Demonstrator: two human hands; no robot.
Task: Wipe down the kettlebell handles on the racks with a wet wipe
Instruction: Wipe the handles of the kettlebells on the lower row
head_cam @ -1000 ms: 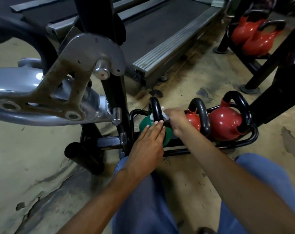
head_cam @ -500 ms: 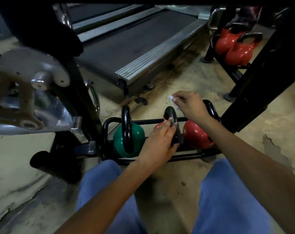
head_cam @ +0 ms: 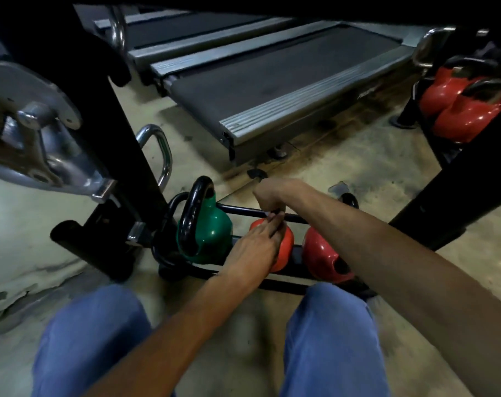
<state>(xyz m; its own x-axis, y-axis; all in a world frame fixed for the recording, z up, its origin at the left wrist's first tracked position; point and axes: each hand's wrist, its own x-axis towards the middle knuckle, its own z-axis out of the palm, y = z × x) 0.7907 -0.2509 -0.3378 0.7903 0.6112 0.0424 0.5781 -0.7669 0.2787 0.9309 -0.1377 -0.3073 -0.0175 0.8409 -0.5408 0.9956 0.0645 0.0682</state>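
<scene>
Resting on the small round red kettlebell (head_cam: pixel 286 247), my left hand (head_cam: pixel 255 245) lies flat, fingers together. My right hand (head_cam: pixel 272 194), fisted just above, pinches a white wet wipe (head_cam: pixel 271 215).

The right hand (head_cam: pixel 272 196) curls over the middle kettlebell (head_cam: pixel 285 246) and hides its handle. Whether a wipe sits inside that fist cannot be told. The left hand (head_cam: pixel 252 250) covers the ball's nine-o'clock side. The right forearm hides much of the right kettlebell (head_cam: pixel 321 253). At two o'clock, blurred red kettlebells (head_cam: pixel 467 116) are cut off by the edge. At nine o'clock a steel machine (head_cam: pixel 28 124) also runs out of view.
</scene>
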